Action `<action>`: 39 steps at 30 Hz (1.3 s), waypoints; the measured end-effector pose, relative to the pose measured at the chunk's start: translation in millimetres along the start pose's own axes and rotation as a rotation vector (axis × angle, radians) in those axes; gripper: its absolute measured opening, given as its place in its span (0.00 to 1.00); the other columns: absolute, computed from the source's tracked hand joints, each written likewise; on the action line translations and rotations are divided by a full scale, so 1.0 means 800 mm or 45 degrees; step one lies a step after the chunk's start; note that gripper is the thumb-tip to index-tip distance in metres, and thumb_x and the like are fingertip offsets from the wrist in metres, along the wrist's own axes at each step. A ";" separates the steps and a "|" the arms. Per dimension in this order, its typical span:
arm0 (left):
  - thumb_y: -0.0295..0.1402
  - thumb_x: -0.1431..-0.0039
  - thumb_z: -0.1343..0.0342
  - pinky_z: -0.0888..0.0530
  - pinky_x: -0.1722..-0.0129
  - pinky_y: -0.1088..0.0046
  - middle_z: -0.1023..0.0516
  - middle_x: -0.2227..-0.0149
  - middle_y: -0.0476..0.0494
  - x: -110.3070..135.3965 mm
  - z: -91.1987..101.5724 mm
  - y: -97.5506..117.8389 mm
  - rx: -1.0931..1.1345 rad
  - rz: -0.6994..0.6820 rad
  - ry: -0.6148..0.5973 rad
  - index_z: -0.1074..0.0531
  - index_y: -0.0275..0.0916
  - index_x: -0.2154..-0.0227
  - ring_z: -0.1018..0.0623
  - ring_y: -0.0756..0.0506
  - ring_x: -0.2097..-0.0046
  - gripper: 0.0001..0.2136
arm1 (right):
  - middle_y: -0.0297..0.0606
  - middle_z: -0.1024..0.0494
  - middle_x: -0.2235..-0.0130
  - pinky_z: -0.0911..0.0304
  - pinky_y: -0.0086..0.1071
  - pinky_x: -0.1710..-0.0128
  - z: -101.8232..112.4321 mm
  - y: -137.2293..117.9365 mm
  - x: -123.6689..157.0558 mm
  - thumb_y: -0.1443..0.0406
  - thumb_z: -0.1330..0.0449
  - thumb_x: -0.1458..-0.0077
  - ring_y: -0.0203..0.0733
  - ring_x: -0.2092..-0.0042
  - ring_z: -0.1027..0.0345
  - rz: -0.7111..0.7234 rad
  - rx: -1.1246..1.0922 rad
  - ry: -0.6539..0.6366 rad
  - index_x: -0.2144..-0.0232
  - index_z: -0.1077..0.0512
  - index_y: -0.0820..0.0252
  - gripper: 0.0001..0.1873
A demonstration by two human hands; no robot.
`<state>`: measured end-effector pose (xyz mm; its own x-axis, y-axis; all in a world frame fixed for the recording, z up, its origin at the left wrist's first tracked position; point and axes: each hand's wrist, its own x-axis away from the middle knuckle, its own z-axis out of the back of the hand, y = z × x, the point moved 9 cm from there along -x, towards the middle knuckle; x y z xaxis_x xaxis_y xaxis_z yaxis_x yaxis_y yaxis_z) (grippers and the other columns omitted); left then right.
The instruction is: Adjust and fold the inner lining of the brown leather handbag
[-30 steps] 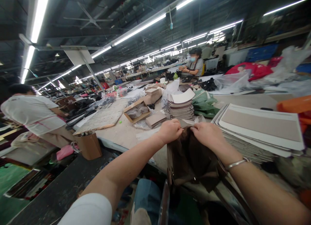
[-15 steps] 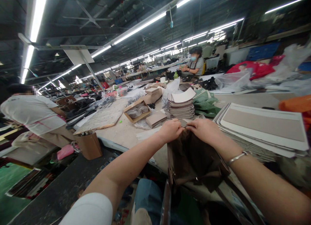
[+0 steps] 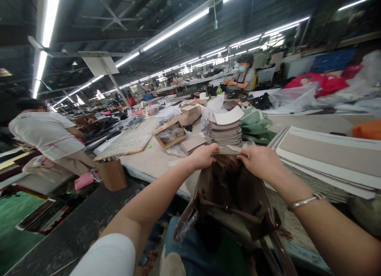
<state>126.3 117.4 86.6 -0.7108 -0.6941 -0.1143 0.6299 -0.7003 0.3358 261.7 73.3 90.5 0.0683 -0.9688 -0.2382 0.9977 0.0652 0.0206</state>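
A dark brown bag [image 3: 230, 196] with straps hangs open over the near edge of the worktable [image 3: 149, 159], its mouth facing me. My left hand [image 3: 203, 156] is closed on the far rim of the bag at the left. My right hand [image 3: 260, 161] is closed on the same rim at the right, a metal bangle on its wrist. A grey-beige card [image 3: 228, 149] shows at the rim between the two hands, partly inside the bag.
A stack of white-edged grey boards [image 3: 324, 161] lies right of the bag. Behind it stand a pile of curved card pieces [image 3: 225, 129], an open carton [image 3: 170, 134] and green cloth [image 3: 256, 127]. One person in white [image 3: 49, 135] stands at the left; another sits far back [image 3: 244, 74].
The bag's mouth has been pulled wider and its near side with the straps now sags lower toward me. Both hands keep their grip on the far rim, a little further apart.
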 end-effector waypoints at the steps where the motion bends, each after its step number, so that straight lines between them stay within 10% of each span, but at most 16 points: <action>1: 0.25 0.52 0.42 0.29 0.53 0.66 0.25 0.57 0.45 -0.002 0.001 0.007 0.005 -0.059 0.040 0.33 0.39 0.57 0.26 0.43 0.54 0.17 | 0.39 0.23 0.65 0.47 0.34 0.69 0.000 0.002 0.001 0.57 0.51 0.42 0.44 0.63 0.31 -0.016 -0.001 0.004 0.68 0.25 0.56 0.17; 14: 0.32 0.45 0.43 0.29 0.51 0.72 0.25 0.58 0.43 -0.013 -0.004 0.043 -0.007 -0.255 0.400 0.25 0.37 0.68 0.26 0.47 0.55 0.05 | 0.38 0.23 0.64 0.47 0.34 0.69 -0.003 0.004 0.003 0.56 0.52 0.42 0.45 0.63 0.30 -0.041 -0.024 0.011 0.67 0.25 0.55 0.17; 25: 0.34 0.49 0.41 0.29 0.54 0.72 0.25 0.60 0.45 -0.016 -0.009 0.039 0.010 -0.207 0.327 0.25 0.38 0.72 0.25 0.47 0.59 0.05 | 0.37 0.23 0.64 0.48 0.34 0.70 -0.004 0.007 0.003 0.55 0.52 0.43 0.45 0.62 0.30 -0.055 -0.047 -0.002 0.67 0.25 0.54 0.17; 39: 0.38 0.48 0.46 0.32 0.66 0.70 0.23 0.71 0.46 -0.024 -0.011 0.017 -0.051 0.213 0.297 0.27 0.38 0.75 0.25 0.45 0.66 0.09 | 0.38 0.23 0.65 0.50 0.34 0.72 0.001 0.006 0.000 0.56 0.51 0.44 0.45 0.63 0.31 -0.079 -0.039 -0.045 0.69 0.25 0.53 0.16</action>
<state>151.5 120.0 85.4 -0.5074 -0.8169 -0.2741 0.7477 -0.5756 0.3312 266.3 73.1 91.0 0.0067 -0.9790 -0.2040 0.9997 0.0117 -0.0233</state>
